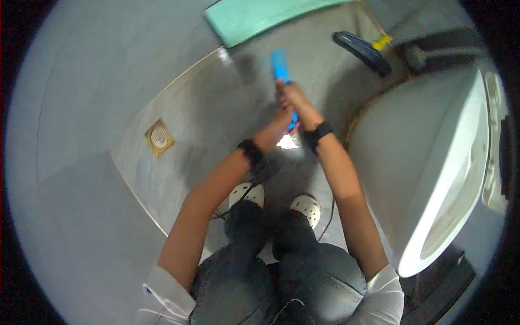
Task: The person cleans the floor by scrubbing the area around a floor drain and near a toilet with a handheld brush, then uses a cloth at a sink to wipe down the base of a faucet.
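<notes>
Both hands are closed around a long, slim blue object, blurred, so its kind is hard to make out. It points away from me above the grey floor. My right hand grips it around the middle, and my left hand is wrapped around it lower down, close to the right. A bit of blue shows below the fingers; the rest there is hidden. Each wrist has a black band.
A white toilet stands close on my right. Beyond my hands lie a dark brush-like object with a yellow piece and a pale green panel. A square floor drain is to the left. Dark cords run near my white clogs.
</notes>
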A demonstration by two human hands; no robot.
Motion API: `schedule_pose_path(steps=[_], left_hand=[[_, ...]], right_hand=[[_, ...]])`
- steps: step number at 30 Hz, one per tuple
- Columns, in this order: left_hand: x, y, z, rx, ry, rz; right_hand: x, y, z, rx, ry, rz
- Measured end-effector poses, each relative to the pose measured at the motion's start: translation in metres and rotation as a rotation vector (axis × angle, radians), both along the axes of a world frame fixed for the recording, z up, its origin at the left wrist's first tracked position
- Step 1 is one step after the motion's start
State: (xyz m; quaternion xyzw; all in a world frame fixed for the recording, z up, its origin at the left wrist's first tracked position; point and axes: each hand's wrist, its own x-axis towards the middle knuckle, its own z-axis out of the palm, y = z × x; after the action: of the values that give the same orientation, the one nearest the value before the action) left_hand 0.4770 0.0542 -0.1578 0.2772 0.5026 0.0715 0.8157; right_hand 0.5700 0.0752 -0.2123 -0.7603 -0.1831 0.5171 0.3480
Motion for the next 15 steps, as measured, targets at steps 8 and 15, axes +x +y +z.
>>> schedule_pose_path(steps=[8,15], left_hand=[[-0.073,0.027,0.000,0.031,0.170,0.110],[-0.164,0.016,-0.064,0.151,0.284,0.641]], right_hand=[[-0.088,0.045,0.024,0.075,0.001,0.094],[-0.215,0.063,0.006,0.216,-0.217,0.563]])
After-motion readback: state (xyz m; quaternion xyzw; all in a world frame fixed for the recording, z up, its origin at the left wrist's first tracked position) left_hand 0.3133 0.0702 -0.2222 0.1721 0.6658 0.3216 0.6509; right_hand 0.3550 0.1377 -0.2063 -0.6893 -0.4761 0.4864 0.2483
